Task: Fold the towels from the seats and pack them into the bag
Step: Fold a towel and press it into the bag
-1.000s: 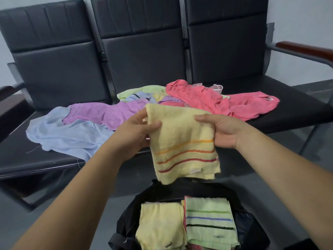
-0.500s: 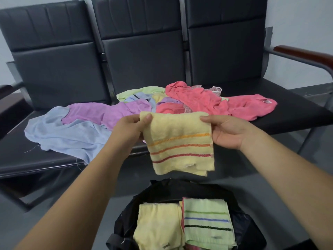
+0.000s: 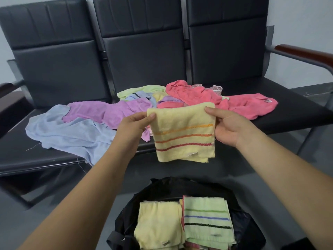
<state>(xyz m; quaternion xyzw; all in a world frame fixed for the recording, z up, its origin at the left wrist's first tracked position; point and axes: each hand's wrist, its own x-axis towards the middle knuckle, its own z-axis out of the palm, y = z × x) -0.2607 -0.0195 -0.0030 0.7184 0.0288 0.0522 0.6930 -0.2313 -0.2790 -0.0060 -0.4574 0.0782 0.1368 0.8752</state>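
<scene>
Now the seats [image 3: 297, 114] are holding loose towels [image 3: 126, 112], with the bag [image 3: 162, 186] sitting open below. The left hand [image 3: 133, 127] and right hand [image 3: 228, 127] are pinching the top corners of the folded yellow towel [image 3: 183, 134] above it; lowering it level should keep the fold.

Row of three black padded leatherette seats [image 3: 144, 56] joined side by side on a dark metal frame [image 3: 306, 139], each backrest split by a horizontal seam, backs against a plain pale wall [image 3: 297, 18]. Curved reddish-brown wooden armrest [image 3: 304, 53] at the right end, another [image 3: 7, 87] at the left. Smooth grey floor [image 3: 45, 213] below, under soft, even light.
</scene>
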